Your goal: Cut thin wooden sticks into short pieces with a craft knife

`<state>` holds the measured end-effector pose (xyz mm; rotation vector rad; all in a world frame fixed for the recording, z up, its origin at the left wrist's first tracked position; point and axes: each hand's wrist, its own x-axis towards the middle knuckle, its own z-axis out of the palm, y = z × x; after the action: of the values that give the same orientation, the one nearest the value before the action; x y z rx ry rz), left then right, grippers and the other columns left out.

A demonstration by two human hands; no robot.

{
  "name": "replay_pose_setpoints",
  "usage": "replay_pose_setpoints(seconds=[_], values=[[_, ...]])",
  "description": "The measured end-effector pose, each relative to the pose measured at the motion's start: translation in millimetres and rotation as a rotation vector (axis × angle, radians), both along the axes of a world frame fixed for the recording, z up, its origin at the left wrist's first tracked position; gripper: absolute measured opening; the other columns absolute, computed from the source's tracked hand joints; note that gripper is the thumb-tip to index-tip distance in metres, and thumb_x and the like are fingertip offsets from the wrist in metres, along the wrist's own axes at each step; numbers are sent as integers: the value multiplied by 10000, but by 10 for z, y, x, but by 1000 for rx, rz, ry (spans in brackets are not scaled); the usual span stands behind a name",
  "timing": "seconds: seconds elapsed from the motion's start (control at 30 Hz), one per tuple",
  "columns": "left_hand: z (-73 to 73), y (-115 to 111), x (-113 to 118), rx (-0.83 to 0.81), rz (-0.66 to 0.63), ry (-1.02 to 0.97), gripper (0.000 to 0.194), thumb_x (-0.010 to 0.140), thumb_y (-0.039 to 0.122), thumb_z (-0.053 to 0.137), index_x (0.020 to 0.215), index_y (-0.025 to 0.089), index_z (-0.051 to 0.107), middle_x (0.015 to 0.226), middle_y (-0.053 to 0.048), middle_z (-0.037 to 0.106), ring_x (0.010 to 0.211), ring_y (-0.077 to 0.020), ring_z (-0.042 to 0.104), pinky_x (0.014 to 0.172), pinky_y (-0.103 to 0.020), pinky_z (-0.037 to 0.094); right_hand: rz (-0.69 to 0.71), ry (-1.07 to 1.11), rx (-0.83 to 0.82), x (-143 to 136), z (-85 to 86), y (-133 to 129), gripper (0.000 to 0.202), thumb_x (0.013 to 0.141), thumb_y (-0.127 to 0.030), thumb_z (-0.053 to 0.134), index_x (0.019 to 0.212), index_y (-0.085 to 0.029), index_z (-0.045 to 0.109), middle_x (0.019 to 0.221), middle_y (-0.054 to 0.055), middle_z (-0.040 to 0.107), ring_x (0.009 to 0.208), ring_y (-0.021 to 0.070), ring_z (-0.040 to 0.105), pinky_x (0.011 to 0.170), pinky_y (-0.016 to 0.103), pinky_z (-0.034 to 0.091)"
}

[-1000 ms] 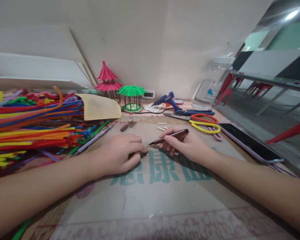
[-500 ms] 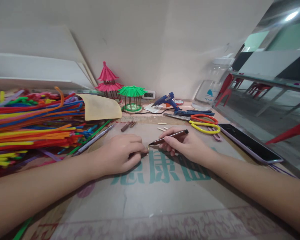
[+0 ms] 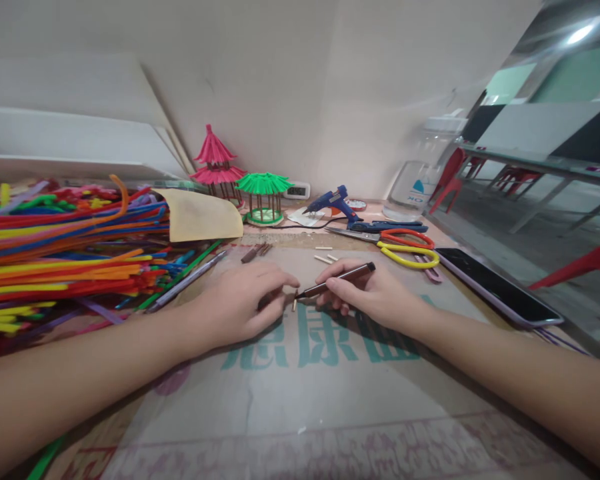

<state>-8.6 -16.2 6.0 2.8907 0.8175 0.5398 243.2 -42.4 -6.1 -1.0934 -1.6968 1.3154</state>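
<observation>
While a heap of coloured pipe cleaners [image 3: 65,247] lay at the far left, the left hand [image 3: 240,303] rested on the cardboard sheet [image 3: 300,393], fingers curled loosely near a small pale stick [image 3: 294,305]; whether it gripped anything I could not tell. Just beside it, the right hand [image 3: 375,297] was clamped on a brown pen [image 3: 336,280], its long axis slanting, tip pointing down-left at the stick, rear end up-right toward the scissors [image 3: 405,245]

matt cardboard sheet [image 3: 300,393]; fuzzy pipe cleaners [image 3: 55,260].
</observation>
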Motion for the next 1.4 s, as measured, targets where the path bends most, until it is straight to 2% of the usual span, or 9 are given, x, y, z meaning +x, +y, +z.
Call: replay_pose_setpoints(seconds=[0.1,0.23,0.53,0.87,1.13,1.4], values=[[-9,19,31,-57,-2,2,322,956,311,550,1234,199,666,1115,-76,660,1028,-230,608,915,-366,452,-7,-2,-5,-2,4,-3,164,905,-360,653,961,-206,642,799,29,770,617,123,650,557,234,513],[-40,53,34,-113,11,15,341,934,397,614,1206,205,686,1155,-75,631,1074,-245,580,960,-389,440,-14,-10,-19,-9,12,3,156,901,-356,655,955,-210,646,802,29,771,602,122,635,539,231,507],[-74,87,25,-125,5,-11,301,940,379,606,1171,204,685,1142,-71,629,1071,-241,580,963,-379,444,-30,-24,8,0,-18,13,163,918,-340,640,1007,-204,644,849,33,765,594,109,617,530,218,508],[-61,65,14,-130,11,8,316,951,383,586,1191,201,679,1170,-84,625,1098,-252,573,989,-412,431,-55,-24,-16,-20,4,13,179,882,-361,680,959,-205,634,799,28,744,567,112,601,519,230,509],[-46,67,23,-139,22,21,303,950,384,587,1170,198,681,1172,-86,619,1105,-257,570,985,-406,431,25,-57,-39,-10,49,-13,200,886,-389,672,920,-193,648,771,47,765,610,130,631,522,226,483],[-33,62,39,-136,38,21,289,951,392,581,1127,190,688,1139,-82,635,1076,-250,580,974,-412,429,-22,-32,-25,-5,7,14,212,899,-413,669,953,-211,638,812,35,767,595,129,627,541,251,504]])
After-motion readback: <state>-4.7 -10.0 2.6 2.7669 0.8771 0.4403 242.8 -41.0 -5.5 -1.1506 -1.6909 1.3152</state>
